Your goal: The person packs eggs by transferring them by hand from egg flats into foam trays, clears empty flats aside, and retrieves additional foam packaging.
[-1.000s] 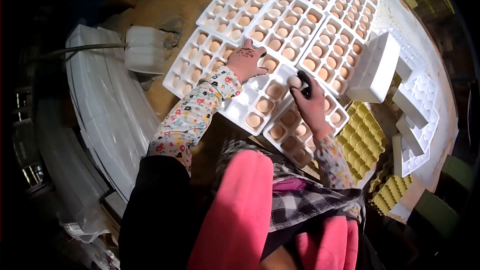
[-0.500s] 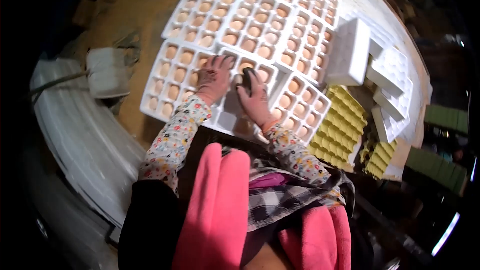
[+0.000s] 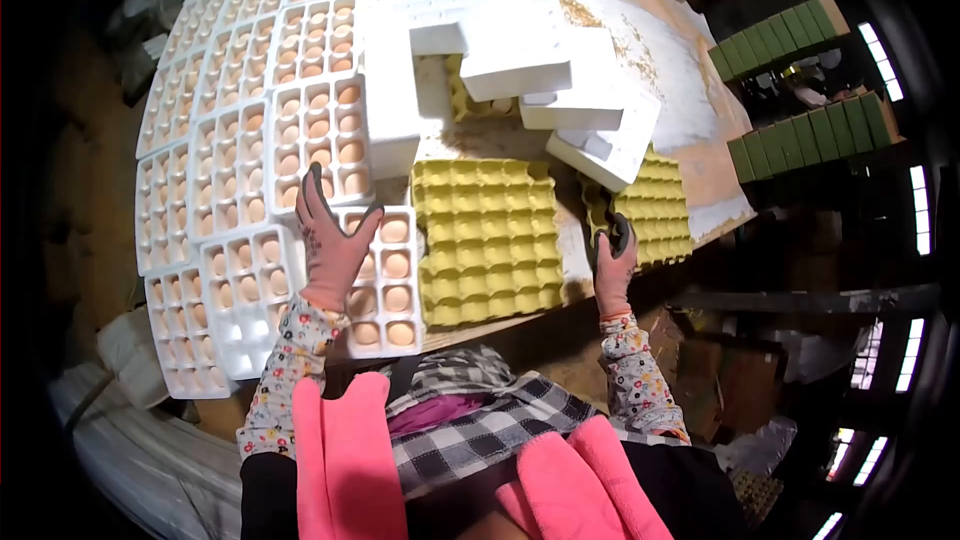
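Your left hand (image 3: 333, 258), in a pink glove with dark fingertips, is spread wide, thumb well apart from the fingers, nothing visible in it; it's over the upper left of the near foam egg tray (image 3: 385, 351), fingertips reaching the bottom edge of the next foam tray up; can't tell if it touches either; your right hand (image 3: 614, 272), same glove, is part-curled at the near left corner of the right yellow pulp tray (image 3: 660, 205); can't tell if it's pinching that edge or just beside it; visible cells of the near foam egg tray hold eggs (image 3: 396, 266); left of your left hand sits a part-filled foam tray (image 3: 238, 330), eggs in its upper rows, lower cells bare; between your hands lies the middle yellow pulp tray (image 3: 490, 240), cells bare, just beside the near foam egg tray; beyond it, white foam trays (image 3: 515, 70) lie overlapped, one over part of the right yellow pulp tray; a long white foam piece (image 3: 392, 105) borders the egg-filled rows; all on the pale tabletop (image 3: 665, 60); green slatted stacks (image 3: 780, 40) stand past its right edge.
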`<move>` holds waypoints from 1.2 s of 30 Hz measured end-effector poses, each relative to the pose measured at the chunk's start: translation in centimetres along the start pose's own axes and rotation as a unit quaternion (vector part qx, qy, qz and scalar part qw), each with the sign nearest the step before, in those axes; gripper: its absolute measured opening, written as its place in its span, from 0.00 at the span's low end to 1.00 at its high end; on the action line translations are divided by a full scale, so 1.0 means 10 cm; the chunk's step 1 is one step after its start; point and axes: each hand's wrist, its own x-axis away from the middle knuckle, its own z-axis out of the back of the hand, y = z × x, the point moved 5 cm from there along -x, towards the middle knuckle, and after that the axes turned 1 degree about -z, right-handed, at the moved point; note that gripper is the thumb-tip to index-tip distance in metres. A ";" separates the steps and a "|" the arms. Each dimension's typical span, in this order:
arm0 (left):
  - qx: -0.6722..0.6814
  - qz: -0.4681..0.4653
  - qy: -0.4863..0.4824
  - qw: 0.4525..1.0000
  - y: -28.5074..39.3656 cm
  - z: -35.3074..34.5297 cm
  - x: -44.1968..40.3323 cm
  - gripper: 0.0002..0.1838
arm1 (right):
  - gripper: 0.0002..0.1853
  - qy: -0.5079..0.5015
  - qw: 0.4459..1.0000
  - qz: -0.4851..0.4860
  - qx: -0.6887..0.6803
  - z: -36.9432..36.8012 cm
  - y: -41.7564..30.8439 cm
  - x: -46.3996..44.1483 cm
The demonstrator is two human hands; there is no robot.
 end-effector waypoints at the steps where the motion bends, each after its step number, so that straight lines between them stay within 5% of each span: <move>1: 0.030 0.043 0.022 0.998 0.08 -0.18 -0.15 0.53 | 0.25 0.010 1.000 0.023 0.014 0.10 -0.06 -0.22; 3: -0.077 -0.023 0.098 0.992 0.43 -0.44 -0.39 0.52 | 0.28 0.006 0.998 0.042 0.037 0.21 -0.13 -0.61; 6: -0.286 -0.175 0.020 0.942 0.99 -0.94 -0.58 0.43 | 0.32 0.030 0.992 0.048 0.114 0.38 0.12 -1.06; 9: -0.200 -0.303 -0.078 0.929 1.48 -1.31 -0.29 0.39 | 0.35 0.060 0.988 -0.004 0.146 0.71 0.68 -1.28; 11: -0.179 -0.300 -0.196 0.916 1.59 -1.63 0.20 0.40 | 0.38 0.126 0.965 -0.044 0.224 1.05 1.25 -1.25; 15: -0.238 -0.152 -0.339 0.897 1.32 -2.20 1.09 0.45 | 0.43 0.225 0.869 -0.337 0.284 1.66 2.64 -0.69; 17: -0.193 -0.213 -0.316 0.904 1.64 -2.37 1.02 0.45 | 0.28 0.197 0.831 -0.496 -0.157 1.61 2.79 -0.44; 19: -0.146 -0.302 -0.246 0.909 2.10 -2.52 0.70 0.41 | 0.16 0.142 0.837 -0.430 -0.307 1.44 2.57 -0.49; 21: -0.190 -0.370 -0.192 0.889 2.37 -2.88 0.35 0.36 | 0.15 0.114 0.852 -0.432 -0.274 1.33 2.62 -0.55; 23: -0.281 -0.440 -0.204 0.828 2.60 -3.25 0.00 0.30 | 0.10 0.165 0.846 -0.395 -0.319 1.29 2.92 -0.57; 25: -0.373 -0.470 -0.349 0.720 2.53 -3.62 -0.27 0.27 | 0.13 0.197 0.858 -0.332 -0.339 1.39 2.88 -0.64; 27: -0.393 -0.457 -0.336 0.723 2.61 -3.65 -0.60 0.24 | 0.15 0.197 0.860 -0.327 -0.339 1.56 2.88 -0.72; 29: -0.388 -0.479 -0.211 0.758 2.68 -3.60 -0.95 0.19 | 0.14 0.175 0.859 -0.263 -0.404 1.69 2.60 -0.81; 36: -0.372 -0.417 -0.105 0.823 2.69 -3.41 -1.29 0.24 | 0.18 0.171 0.895 -0.264 -0.316 1.31 2.72 -1.04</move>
